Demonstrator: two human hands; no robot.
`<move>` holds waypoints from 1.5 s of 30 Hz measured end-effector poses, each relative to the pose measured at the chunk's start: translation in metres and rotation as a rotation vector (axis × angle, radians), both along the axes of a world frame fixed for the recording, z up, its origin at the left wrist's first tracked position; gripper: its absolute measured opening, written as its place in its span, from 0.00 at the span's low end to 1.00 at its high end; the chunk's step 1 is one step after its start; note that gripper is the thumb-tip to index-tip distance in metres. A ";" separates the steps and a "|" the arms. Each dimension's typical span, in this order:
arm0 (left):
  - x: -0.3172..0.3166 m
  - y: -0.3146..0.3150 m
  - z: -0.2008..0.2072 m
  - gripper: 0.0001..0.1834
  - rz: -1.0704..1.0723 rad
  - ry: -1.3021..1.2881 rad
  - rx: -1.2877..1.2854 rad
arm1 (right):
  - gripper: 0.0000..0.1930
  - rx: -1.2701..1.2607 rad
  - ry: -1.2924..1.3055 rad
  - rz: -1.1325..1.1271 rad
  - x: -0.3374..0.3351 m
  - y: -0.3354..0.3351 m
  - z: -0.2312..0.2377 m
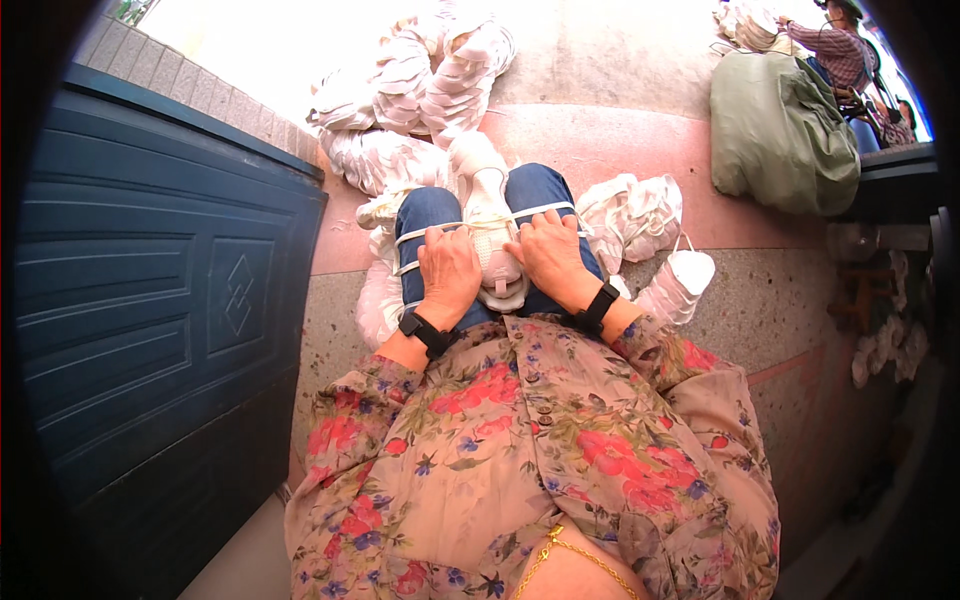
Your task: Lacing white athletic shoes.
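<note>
A pale sneaker (490,215) lies lengthwise between my denim-covered knees, its heel toward me. A thin whitish shoelace (543,209) runs out from the shoe across both thighs. On the left side of the shoe, my left hand (449,270) has its fingers curled closed around the lace near the shoe's opening. My right hand (553,258) is closed at the opposite side, gripping the lace there. The fingertips are partly hidden under both hands. Each wrist wears a black band.
Heaped white shoe pieces (440,75) lie ahead on the floor. Beside my right knee are a whitish bundle (630,215) and another tied bundle (680,285). A blue panelled door (170,240) stands left. Far right are a green sack (770,130), a seated person (838,45) and a wooden stool (862,292).
</note>
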State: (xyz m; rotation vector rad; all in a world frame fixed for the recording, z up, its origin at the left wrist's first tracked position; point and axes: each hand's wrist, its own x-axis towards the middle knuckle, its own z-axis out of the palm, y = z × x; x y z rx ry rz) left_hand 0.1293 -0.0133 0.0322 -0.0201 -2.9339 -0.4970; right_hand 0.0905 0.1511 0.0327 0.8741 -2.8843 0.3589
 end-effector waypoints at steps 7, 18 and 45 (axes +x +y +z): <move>0.003 -0.005 0.020 0.09 -0.005 0.069 -0.121 | 0.09 0.031 -0.180 0.024 -0.009 0.007 -0.014; 0.000 0.000 -0.002 0.06 0.096 -0.058 0.001 | 0.09 -0.210 -0.190 0.087 -0.010 0.015 -0.016; -0.040 -0.011 0.054 0.07 -0.245 -0.302 0.855 | 0.05 0.007 -0.090 0.320 -0.020 0.001 -0.002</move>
